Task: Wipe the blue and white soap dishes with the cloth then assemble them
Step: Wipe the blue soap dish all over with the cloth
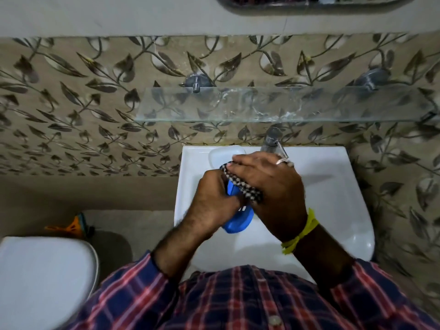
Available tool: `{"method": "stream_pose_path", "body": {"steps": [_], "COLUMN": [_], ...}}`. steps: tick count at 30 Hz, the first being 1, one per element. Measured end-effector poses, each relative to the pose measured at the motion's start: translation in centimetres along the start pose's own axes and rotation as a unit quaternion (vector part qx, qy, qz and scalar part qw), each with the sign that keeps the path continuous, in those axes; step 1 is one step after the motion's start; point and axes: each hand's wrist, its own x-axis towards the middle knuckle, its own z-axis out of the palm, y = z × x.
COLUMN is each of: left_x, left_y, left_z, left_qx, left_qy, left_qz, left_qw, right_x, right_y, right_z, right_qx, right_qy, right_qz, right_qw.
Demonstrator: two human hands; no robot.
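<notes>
- Head view: wiping step under way, blue dish first. Left hand (209, 198) has its grip curled round the blue soap dish (238, 219), held over the sink (333, 186).
- Right hand (269, 186) lies over the checked cloth (242, 186), fingers fairly straight, pressing it onto the blue dish; whether the thumb pinches the cloth, cannot tell.
- White soap dish (220, 157) sits on the sink's back ledge, just left of the tap (272, 141); looks not yet wiped, a guess.
- Next move likely: finish rubbing the blue one, put it down, pick up the white one, wipe it, then fit the two together.
- Count: soap dishes 2 (1 blue, 1 white), cloth 1, hands 2, sink 1, tap 1, glass shelf (262, 106) 1, toilet (42, 277) 1.
</notes>
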Motion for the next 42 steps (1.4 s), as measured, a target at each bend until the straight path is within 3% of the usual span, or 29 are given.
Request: {"method": "stream_pose_path", "body": {"steps": [3,7,12,15,20,24,26,28,30,33,38,42], "left_x": [0.0,0.0,-0.3,-0.4,-0.2,-0.6,-0.6,0.0,0.6,1.0,0.6,0.4], "left_y": [-0.1,-0.4,-1.1,-1.4,-1.7,-1.4,-1.2,-0.7,0.0,0.8,0.6,0.5], "left_z": [0.6,0.3,0.0,-0.2,-0.3,0.0,-0.3,-0.9,-0.9,-0.4,-1.0,-0.6], "left_qx": [0.035,0.048,0.049,0.018,-0.077,-0.17,-0.132,-0.019,0.058,0.049,-0.007,-0.048], "left_qy": [0.052,0.093,0.092,0.118,0.107,0.077,0.035,0.007,0.024,0.05,0.095,0.088], "left_qz": [0.036,0.044,0.052,0.058,0.059,0.017,-0.007,0.006,0.028,0.039,0.06,0.04], "left_qw": [0.997,0.994,0.993,0.991,0.989,0.982,0.991,1.0,0.998,0.997,0.994,0.994], "right_x": [-0.2,-0.6,-0.5,-0.6,0.0,-0.5,-0.6,-0.1,0.7,0.9,-0.9,0.0], "right_y": [0.2,1.4,0.5,0.9,0.0,0.6,0.8,0.6,0.2,0.0,1.2,0.1], "right_z": [-0.4,-0.8,-0.5,-0.3,0.4,0.3,-0.1,-0.4,-0.4,-0.2,-0.7,-0.2], "right_qx": [0.036,0.116,0.123,0.171,0.159,0.243,0.205,0.137,0.086,0.087,0.14,0.124], "right_qy": [0.027,0.067,0.049,0.094,0.06,0.097,0.053,0.015,0.019,0.041,0.031,0.036], "right_qz": [-0.029,0.101,0.017,0.102,0.075,0.195,0.162,0.099,0.042,0.014,0.129,0.094], "right_qw": [0.999,0.986,0.991,0.976,0.983,0.945,0.964,0.986,0.995,0.995,0.981,0.987]}}
